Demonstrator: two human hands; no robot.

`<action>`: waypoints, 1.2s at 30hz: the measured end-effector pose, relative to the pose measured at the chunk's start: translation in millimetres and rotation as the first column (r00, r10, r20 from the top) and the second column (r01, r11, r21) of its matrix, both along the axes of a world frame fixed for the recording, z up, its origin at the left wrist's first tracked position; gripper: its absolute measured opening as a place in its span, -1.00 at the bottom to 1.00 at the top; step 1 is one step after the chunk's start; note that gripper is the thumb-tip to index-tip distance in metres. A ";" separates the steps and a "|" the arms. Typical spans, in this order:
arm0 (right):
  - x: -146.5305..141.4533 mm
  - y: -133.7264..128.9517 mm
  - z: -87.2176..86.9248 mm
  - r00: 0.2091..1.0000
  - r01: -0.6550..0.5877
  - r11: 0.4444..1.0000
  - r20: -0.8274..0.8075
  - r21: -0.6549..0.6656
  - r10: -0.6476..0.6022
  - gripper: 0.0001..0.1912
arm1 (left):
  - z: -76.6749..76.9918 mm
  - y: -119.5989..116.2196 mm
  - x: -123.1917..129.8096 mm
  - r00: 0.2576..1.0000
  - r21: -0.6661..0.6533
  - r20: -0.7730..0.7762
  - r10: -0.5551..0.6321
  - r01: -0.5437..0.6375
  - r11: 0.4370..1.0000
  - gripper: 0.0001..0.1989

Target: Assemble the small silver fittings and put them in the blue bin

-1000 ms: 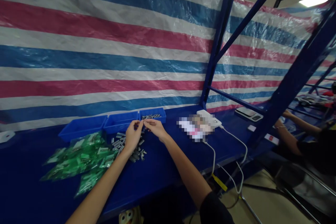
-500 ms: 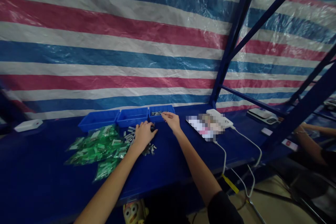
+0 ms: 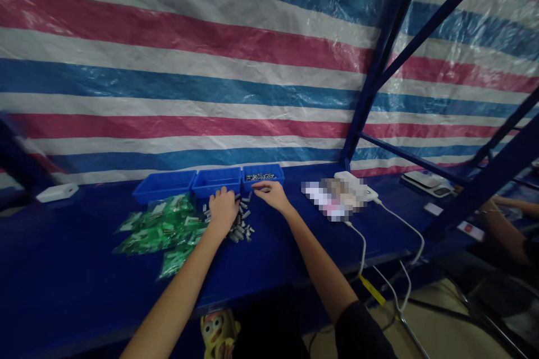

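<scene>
Metal parts (image 3: 239,231) on glossy blue counter (image 3: 272,255); striped sheeting (image 3: 189,84) behind parts, blue frame (image 3: 381,56) rightward; left hand (image 3: 223,211) over parts, right hand (image 3: 273,196) beside; both grasps unclear.

Left hand (image 3: 223,212) is covering some grey metal pieces (image 3: 239,231) near green bags (image 3: 162,230); right hand (image 3: 273,196) is bending leftward by a blue tray (image 3: 264,169).

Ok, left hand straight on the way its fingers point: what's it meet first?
Probably the near wall of the middle blue bin, just beyond the left hand. The height and depth gap are unclear.
</scene>
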State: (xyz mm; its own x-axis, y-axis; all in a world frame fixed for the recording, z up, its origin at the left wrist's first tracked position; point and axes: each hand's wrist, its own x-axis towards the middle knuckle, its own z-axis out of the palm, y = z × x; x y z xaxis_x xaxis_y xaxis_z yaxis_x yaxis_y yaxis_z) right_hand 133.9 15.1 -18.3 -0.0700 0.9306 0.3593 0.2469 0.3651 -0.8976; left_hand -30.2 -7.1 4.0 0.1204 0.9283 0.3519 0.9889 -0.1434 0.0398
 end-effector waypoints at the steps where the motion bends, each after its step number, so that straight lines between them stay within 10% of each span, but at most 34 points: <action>1: 0.0 -0.7 -1.7 0.998 -0.018 1.000 0.067 0.006 0.018 -0.77 | 0.1 -0.9 0.9 1.000 -0.018 -0.002 -0.018 0.018 1.000 -0.80; 11: -4.3 -20.3 10.4 0.926 -0.312 0.936 0.170 -0.160 0.338 -0.72 | -0.5 8.1 0.8 0.946 -0.036 0.300 -0.125 0.142 0.989 -0.77; 18: -4.9 -45.0 31.6 0.771 -0.471 0.744 0.190 -0.474 0.608 -0.62 | 0.8 5.0 5.3 0.909 0.044 0.379 -0.171 0.168 0.985 -0.77; 36: -7.0 -22.4 9.9 0.891 -0.334 0.922 0.254 -0.194 0.376 -0.88 | -0.1 -1.9 20.1 0.901 0.091 0.375 -0.219 0.199 0.976 -0.78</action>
